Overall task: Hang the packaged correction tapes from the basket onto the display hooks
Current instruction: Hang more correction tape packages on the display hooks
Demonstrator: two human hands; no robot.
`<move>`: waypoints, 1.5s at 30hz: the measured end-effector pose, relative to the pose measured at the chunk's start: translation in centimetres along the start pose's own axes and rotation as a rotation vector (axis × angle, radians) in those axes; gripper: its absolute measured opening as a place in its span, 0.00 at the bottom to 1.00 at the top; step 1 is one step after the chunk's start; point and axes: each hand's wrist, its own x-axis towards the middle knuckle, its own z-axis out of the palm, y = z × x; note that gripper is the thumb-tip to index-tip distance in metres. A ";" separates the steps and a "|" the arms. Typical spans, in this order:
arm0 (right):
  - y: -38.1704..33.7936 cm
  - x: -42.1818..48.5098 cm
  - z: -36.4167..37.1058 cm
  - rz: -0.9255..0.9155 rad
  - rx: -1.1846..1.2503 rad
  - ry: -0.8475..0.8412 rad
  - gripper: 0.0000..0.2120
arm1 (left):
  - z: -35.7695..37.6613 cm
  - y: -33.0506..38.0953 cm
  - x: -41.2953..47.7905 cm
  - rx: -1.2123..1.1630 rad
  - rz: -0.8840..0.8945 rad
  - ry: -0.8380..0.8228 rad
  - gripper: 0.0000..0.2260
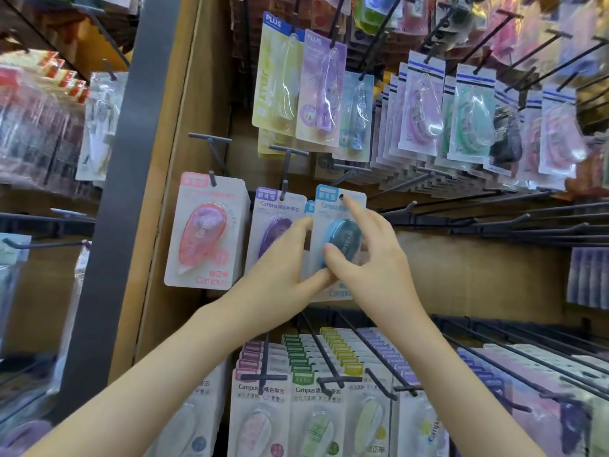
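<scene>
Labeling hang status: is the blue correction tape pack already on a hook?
No: the left hand and right hand hold the blue correction tape pack, and its hang hole is empty.

"PLUS" on the yellow pack [275, 80], "Campus" on the pink pack [206, 230].
</scene>
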 end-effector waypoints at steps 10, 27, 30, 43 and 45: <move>0.3 0.0 -1.0 -0.068 -0.385 -0.035 0.31 | -1.1 -2.9 0.0 0.824 -0.037 -0.091 0.38; -0.7 1.5 -2.2 -0.115 -0.603 -0.134 0.31 | -2.0 -1.7 0.6 1.118 -0.107 -0.180 0.35; -0.6 1.7 -2.7 -0.117 -0.656 -0.196 0.32 | -2.1 -1.4 0.8 0.974 -0.163 -0.171 0.37; 2.3 1.1 2.3 0.088 -0.537 -0.208 0.29 | -1.9 -0.7 0.7 0.680 -0.224 0.035 0.31; 2.2 1.3 2.9 0.125 -0.523 -0.208 0.30 | -1.4 -0.7 0.7 0.762 -0.217 0.064 0.31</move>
